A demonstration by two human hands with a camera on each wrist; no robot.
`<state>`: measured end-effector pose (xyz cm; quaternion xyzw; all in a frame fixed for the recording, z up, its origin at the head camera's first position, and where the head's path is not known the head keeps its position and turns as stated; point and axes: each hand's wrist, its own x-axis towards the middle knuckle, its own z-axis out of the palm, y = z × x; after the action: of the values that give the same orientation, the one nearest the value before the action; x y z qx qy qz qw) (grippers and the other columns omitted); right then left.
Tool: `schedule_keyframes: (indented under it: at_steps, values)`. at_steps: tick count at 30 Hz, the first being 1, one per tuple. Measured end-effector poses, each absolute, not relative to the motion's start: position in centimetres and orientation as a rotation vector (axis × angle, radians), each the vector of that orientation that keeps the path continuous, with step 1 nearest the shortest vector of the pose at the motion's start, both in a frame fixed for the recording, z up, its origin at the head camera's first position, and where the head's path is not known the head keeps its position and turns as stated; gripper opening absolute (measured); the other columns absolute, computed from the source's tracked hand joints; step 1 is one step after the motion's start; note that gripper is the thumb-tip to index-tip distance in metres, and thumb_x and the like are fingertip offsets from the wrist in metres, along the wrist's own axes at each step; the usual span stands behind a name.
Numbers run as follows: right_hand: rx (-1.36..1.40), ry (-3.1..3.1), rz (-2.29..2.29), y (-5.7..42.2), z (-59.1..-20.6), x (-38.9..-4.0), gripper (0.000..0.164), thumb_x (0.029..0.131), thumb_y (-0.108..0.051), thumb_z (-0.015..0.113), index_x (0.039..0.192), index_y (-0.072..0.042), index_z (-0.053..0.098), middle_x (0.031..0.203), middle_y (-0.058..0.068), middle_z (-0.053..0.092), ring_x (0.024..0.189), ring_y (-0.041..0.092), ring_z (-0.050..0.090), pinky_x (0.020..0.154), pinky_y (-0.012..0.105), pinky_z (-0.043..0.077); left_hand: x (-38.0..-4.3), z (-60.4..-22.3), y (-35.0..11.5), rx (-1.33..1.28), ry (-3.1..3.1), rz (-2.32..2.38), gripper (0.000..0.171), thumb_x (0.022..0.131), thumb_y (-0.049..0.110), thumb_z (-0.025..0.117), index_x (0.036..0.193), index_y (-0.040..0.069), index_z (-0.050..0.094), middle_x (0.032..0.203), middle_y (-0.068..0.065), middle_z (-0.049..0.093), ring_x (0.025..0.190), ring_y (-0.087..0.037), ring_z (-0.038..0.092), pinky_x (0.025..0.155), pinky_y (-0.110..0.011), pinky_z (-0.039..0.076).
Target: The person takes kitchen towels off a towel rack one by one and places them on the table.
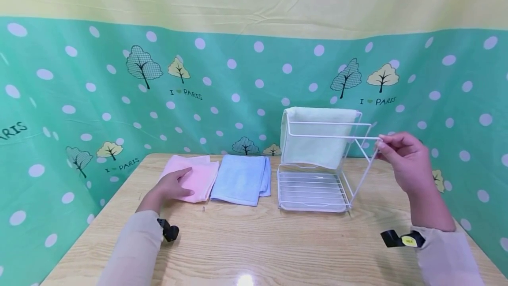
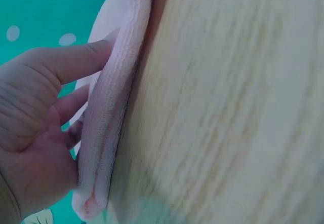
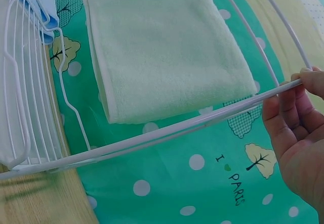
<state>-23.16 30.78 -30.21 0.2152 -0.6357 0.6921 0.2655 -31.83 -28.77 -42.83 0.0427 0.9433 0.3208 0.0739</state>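
Observation:
My left hand (image 1: 174,186) rests on a folded pink towel (image 1: 202,175) at the left of the table, its thumb and fingers spread apart. In the left wrist view the thumb touches the pink towel's (image 2: 114,97) folded layers. At the right, my right hand (image 1: 409,158) pinches the upper front corner of a white wire rack (image 1: 329,136) between thumb and fingers. Over the rack's back top bar hangs a pale green towel (image 1: 313,144), also seen in the right wrist view. A folded blue towel (image 1: 240,180) lies between the pink towel and the rack.
The rack's wire shelf (image 1: 313,191) has a shallow tray under it. All of this stands on a wooden table (image 1: 254,242), with a green and yellow patterned curtain (image 1: 238,78) behind it. A black wrist camera (image 1: 170,232) sits on the left sleeve.

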Motion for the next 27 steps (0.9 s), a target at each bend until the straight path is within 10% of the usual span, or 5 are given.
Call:
schedule_keyframes:
  at_steps: [27]
  values:
    - [0.54,-1.733,1.865,30.57,-30.18,-23.06,0.011,0.09,0.01,0.061,0.1,0.013,0.061,0.093,0.008,0.068,0.078,0.013,0.068,0.071,0.025,0.057,-32.12,-42.2,-28.54,0.211,2.822,0.863,0.082,0.077,0.034,0.082,0.146,0.008,0.045,0.155,-0.022,0.027,0.141,-0.047,0.02,0.112,-0.063,0.018]
